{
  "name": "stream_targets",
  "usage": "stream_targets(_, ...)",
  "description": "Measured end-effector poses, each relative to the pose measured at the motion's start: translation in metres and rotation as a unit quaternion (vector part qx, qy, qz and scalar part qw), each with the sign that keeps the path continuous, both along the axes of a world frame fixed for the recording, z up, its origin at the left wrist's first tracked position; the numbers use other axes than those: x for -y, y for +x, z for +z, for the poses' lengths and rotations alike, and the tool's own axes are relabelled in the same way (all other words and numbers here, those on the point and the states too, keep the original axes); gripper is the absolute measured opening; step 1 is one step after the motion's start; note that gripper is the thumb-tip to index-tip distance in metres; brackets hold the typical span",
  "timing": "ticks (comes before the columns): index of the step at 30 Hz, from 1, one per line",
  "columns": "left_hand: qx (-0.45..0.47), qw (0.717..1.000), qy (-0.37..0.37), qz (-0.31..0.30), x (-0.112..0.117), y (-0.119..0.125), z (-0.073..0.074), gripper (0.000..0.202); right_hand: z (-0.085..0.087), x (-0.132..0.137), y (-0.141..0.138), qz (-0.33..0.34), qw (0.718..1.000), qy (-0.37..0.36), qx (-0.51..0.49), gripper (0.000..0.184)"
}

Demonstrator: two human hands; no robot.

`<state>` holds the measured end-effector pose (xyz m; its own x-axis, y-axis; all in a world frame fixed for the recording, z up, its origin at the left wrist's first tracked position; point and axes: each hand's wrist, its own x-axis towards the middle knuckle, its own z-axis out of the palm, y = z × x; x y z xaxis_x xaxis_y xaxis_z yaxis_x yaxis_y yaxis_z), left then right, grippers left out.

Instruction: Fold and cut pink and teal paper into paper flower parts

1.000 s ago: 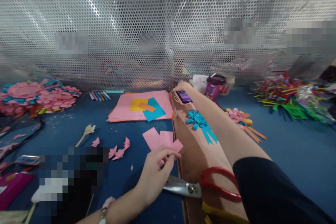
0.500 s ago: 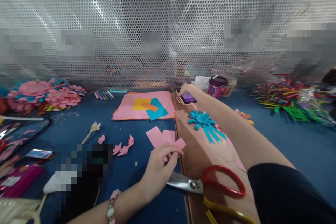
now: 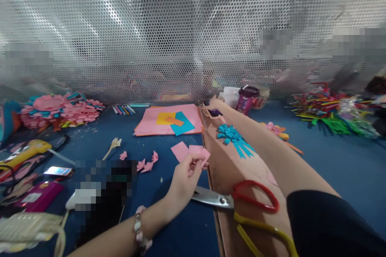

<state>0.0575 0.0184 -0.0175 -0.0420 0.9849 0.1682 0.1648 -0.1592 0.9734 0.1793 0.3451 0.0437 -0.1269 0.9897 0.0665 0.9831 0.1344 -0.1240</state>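
My left hand (image 3: 188,172), with a beaded bracelet on its wrist, pinches a small piece of pink paper (image 3: 202,158). More pink paper squares (image 3: 180,151) lie just beyond its fingers. My right arm stretches far across the table. My right hand (image 3: 214,105) is at a dark phone (image 3: 214,113) near the metal screen; its fingers are too small and covered to tell their grip. A blue ribbon-like paper flower (image 3: 229,134) lies on the brown board under my right forearm. Large open scissors (image 3: 222,200) with red and yellow handles lie close to my left hand.
Pink paper sheets (image 3: 141,125) with yellow, blue and orange pieces lie ahead. Small folded pink pieces (image 3: 147,166), a white power strip (image 3: 30,225), a yellow glue gun (image 3: 36,147) and a pink flower pile (image 3: 60,110) are leftward. A purple cup (image 3: 245,100) stands at the back.
The view has tilted up and shifted slightly left. My right hand now covers more of the phone, whose lit purple screen showed before. My left hand still holds the pink paper.
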Motion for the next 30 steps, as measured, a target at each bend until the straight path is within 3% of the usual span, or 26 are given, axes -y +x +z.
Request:
stream_targets(2,0.018,1.000,0.006,-0.003,0.001,0.000,-0.001,0.024,0.008,0.034,0.003,0.014,0.996,0.078,-0.042,0.089)
stream_targets(4,0.027,0.999,0.021,-0.003,0.001,-0.001,-0.002,0.031,0.013,0.082,0.011,0.093,0.984,0.104,-0.114,0.060)
stream_targets(6,0.033,0.999,0.033,-0.003,0.001,-0.002,-0.003,0.043,0.013,0.138,0.024,0.208,0.952,0.013,-0.224,0.042)
stream_targets(9,0.019,0.999,0.038,-0.013,0.001,-0.003,-0.004,0.042,0.002,0.219,0.049,0.241,0.887,-0.092,-0.383,0.051)
stream_targets(12,-0.023,0.998,0.054,-0.022,0.003,-0.003,-0.003,0.031,-0.015,0.273,0.067,0.279,0.865,-0.110,-0.402,0.036)
stream_targets(15,-0.056,0.996,0.062,-0.040,0.006,-0.001,0.000,0.027,-0.032,0.292,0.071,0.278,0.858,-0.116,-0.415,0.034)
stream_targets(20,-0.085,0.993,0.041,-0.065,0.009,0.001,0.006,0.023,-0.051,0.288,0.067,0.226,0.847,-0.117,-0.466,0.044)
stream_targets(26,-0.088,0.992,0.018,-0.094,0.011,0.003,0.008,0.024,-0.054,0.292,0.071,0.226,0.824,-0.130,-0.503,0.042)
stream_targets(30,-0.082,0.992,0.016,-0.094,0.012,0.003,0.009,0.024,-0.056,0.295,0.072,0.244,0.810,-0.047,-0.531,0.032)
